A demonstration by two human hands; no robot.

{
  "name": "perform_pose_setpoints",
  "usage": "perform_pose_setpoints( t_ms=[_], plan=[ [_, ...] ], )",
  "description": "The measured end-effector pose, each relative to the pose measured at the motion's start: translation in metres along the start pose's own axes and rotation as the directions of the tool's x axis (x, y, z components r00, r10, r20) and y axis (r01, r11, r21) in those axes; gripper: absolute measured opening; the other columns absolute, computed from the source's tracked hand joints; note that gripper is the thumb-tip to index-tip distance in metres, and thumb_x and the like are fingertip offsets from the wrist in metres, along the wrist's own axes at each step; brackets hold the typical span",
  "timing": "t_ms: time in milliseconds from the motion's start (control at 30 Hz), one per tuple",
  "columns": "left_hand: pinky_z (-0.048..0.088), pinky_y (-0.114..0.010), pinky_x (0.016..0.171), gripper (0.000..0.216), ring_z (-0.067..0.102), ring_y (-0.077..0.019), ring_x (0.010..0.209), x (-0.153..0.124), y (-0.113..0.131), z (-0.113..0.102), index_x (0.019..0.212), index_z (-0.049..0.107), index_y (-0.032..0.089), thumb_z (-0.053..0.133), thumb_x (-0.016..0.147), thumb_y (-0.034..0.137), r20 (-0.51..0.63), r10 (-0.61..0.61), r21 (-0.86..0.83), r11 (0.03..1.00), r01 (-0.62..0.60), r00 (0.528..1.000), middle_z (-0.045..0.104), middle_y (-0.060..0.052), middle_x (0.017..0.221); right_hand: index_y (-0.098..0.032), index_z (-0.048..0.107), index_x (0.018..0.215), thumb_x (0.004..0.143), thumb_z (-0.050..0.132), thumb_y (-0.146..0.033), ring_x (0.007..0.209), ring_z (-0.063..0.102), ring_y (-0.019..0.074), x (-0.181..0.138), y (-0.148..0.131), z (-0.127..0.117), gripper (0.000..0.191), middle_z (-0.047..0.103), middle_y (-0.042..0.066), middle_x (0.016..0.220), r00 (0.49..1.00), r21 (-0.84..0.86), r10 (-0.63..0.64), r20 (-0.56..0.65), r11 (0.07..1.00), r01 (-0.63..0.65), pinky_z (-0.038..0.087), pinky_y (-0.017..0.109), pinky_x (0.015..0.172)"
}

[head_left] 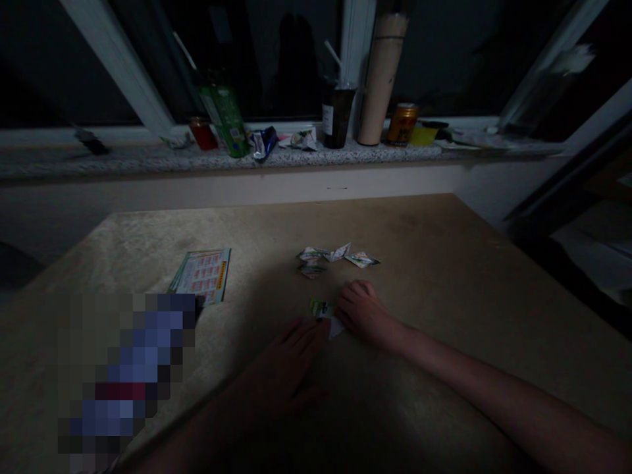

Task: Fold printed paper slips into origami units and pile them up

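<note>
A small piece of printed paper (335, 327), green at one corner and pale elsewhere, lies on the table between my hands. My left hand (289, 355) is stretched out low over the table, its fingertips on the paper's left side. Curled fingers of my right hand (363, 313) close on the paper's right edge; the fingertips are partly hidden. Beyond my hands are several folded paper pieces with printed patterns, among them a diamond-shaped one (363, 259) and a folded one (311, 270) at the left.
A stack of printed sheets (202, 275) lies on the left of the table, beside a pixelated blue object (143, 359). Along the granite windowsill (296, 157) stand a green bottle (224, 118), a dark cup with a straw (338, 118), a tall beige tumbler (382, 82) and a gold can (403, 124).
</note>
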State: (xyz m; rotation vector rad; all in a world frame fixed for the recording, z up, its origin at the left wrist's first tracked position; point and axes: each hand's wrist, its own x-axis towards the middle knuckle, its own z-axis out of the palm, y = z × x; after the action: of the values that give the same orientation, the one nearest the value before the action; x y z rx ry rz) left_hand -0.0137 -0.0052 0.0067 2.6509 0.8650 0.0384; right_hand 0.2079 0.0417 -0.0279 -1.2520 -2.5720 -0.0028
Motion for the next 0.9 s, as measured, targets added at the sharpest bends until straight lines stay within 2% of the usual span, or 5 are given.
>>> perform_pose_setpoints(
  t_ms=[167, 300, 467, 633, 900],
  plan=[
    [0.013, -0.045, 0.110, 0.068, 0.019, -0.0257, 0.134, 0.0010, -0.0001, 0.0033, 0.143, 0.012, 0.024, 0.043, 0.087, 0.048, 0.013, 0.031, 0.031, 0.999, -0.031, 0.999, 0.020, -0.006, 0.148, -0.016, 0.056, 0.082, 0.087, 0.048, -0.020, 0.089, 0.046, 0.0213, 0.0003, -0.0014, -0.0028, 0.011, 0.056, 0.007, 0.086, 1.000, -0.039, -0.024, 0.009, 0.999, 0.024, 0.029, 0.038, 0.089],
    [0.012, -0.046, 0.109, 0.074, 0.018, -0.0270, 0.134, 0.0014, 0.0003, 0.0055, 0.143, 0.013, 0.022, 0.047, 0.084, 0.051, 0.009, 0.034, 0.039, 0.999, -0.034, 0.999, 0.019, -0.009, 0.148, -0.016, 0.057, 0.081, 0.086, 0.050, -0.020, 0.088, 0.045, 0.0216, 0.0005, -0.0025, -0.0050, 0.010, 0.057, 0.007, 0.085, 0.999, -0.080, -0.049, 0.015, 0.996, 0.050, 0.029, 0.039, 0.089],
    [0.013, -0.046, 0.109, 0.080, 0.014, -0.0289, 0.135, 0.0016, 0.0005, 0.0041, 0.143, 0.012, 0.022, 0.049, 0.080, 0.057, 0.006, 0.046, 0.030, 0.998, -0.046, 0.999, 0.009, -0.008, 0.150, -0.017, 0.058, 0.081, 0.085, 0.052, -0.019, 0.087, 0.045, 0.0217, 0.0010, -0.0025, -0.0072, 0.008, 0.057, 0.006, 0.084, 0.997, -0.093, -0.072, 0.024, 0.993, 0.073, 0.029, 0.040, 0.089],
    [0.011, -0.041, 0.110, 0.080, 0.014, -0.0246, 0.135, 0.0020, 0.0021, 0.0042, 0.143, 0.007, 0.019, 0.049, 0.083, 0.050, 0.001, 0.020, 0.011, 1.000, -0.020, 1.000, 0.012, -0.007, 0.150, -0.017, 0.058, 0.083, 0.085, 0.051, -0.020, 0.088, 0.046, 0.0221, 0.0009, -0.0028, -0.0074, 0.008, 0.057, 0.007, 0.087, 0.997, -0.119, -0.074, 0.039, 0.990, 0.078, 0.029, 0.041, 0.090],
    [0.010, -0.043, 0.110, 0.075, 0.017, -0.0268, 0.134, 0.0047, 0.0035, 0.0054, 0.143, 0.010, 0.019, 0.045, 0.085, 0.051, 0.002, 0.039, 0.046, 0.998, -0.039, 0.999, 0.018, -0.006, 0.149, -0.017, 0.058, 0.080, 0.086, 0.051, -0.021, 0.086, 0.048, 0.0213, 0.0020, -0.0024, -0.0069, 0.011, 0.057, 0.007, 0.084, 0.998, -0.094, -0.061, -0.003, 0.994, 0.061, 0.032, 0.041, 0.090]
  ],
)
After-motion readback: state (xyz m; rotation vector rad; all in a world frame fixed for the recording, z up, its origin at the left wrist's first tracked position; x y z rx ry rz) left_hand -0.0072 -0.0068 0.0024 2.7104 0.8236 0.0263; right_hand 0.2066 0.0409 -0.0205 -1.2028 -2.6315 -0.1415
